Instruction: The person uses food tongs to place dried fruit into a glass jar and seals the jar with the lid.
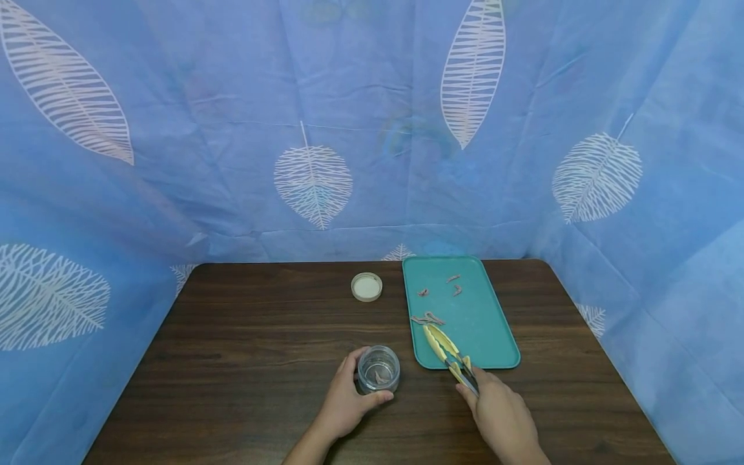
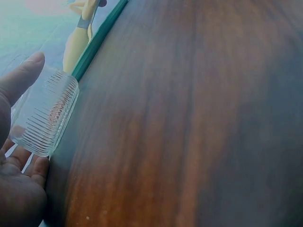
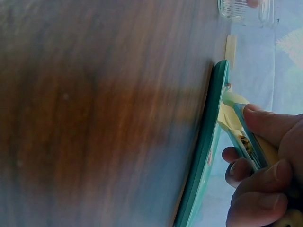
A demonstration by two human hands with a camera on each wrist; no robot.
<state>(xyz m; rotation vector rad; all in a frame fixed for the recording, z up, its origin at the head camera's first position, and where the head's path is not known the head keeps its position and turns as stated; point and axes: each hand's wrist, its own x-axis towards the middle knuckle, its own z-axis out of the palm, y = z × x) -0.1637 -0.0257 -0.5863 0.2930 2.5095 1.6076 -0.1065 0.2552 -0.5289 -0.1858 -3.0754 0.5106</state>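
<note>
My left hand (image 1: 344, 395) curls round a clear glass jar (image 1: 388, 361), thumb on the near side and fingers on the far side. The jar stands lidless on the table, with a small pinkish piece (image 1: 380, 378) in it; its ribbed wall shows in the left wrist view. In my right hand (image 1: 504, 413) I grip yellow-tipped tongs (image 1: 450, 352) by their metal handles. Their tips reach over the left part of a teal tray (image 1: 482, 336), right by some pinkish strips (image 1: 429, 318). In the right wrist view, thumb and fingers wrap the tongs.
A round lid (image 1: 367, 287) lies on the dark wooden table (image 1: 261, 349), left of the tray's far end. More small pinkish pieces (image 1: 457, 290) are scattered over the tray's far half. Blue leaf-patterned cloth (image 1: 372, 161) hangs behind and beside the table.
</note>
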